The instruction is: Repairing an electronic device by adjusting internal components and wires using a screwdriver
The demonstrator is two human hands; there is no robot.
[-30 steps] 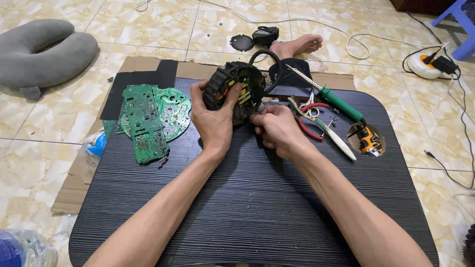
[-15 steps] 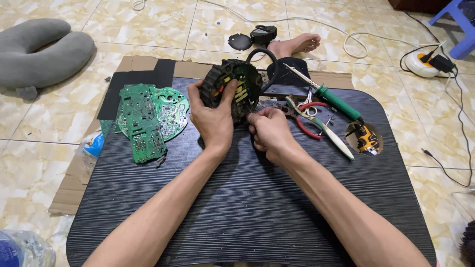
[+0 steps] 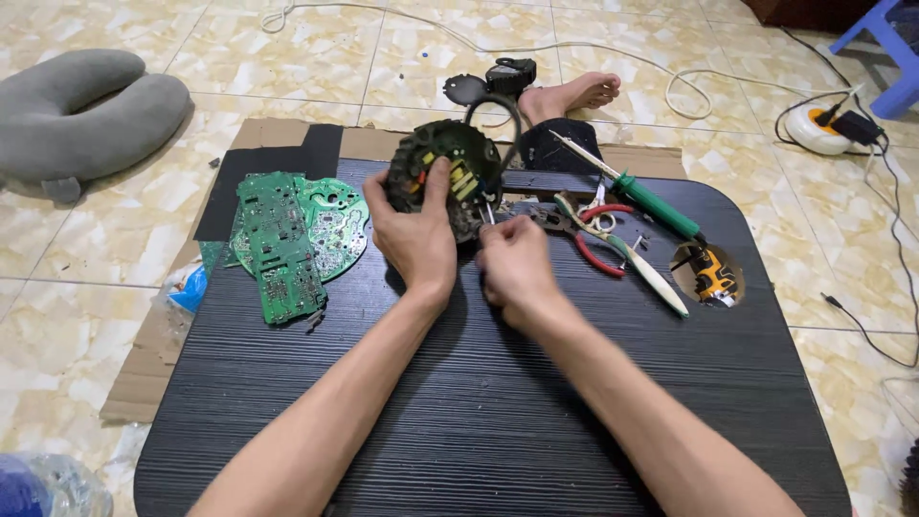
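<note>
The left hand [image 3: 414, 235] is clamped on the round dark circuit assembly with yellow parts [image 3: 448, 172], held tilted above the far edge of the black wood-grain desk [image 3: 479, 421]. The right hand [image 3: 512, 263] has its fingertips pinched together at the assembly's lower edge (on what, I cannot tell). A steady left grip with the board's edge braced against the desk would likely help, keeping the pinch small. Red-handled pliers [image 3: 598, 239] and a green-handled screwdriver [image 3: 651, 203] lie just beside.
</note>
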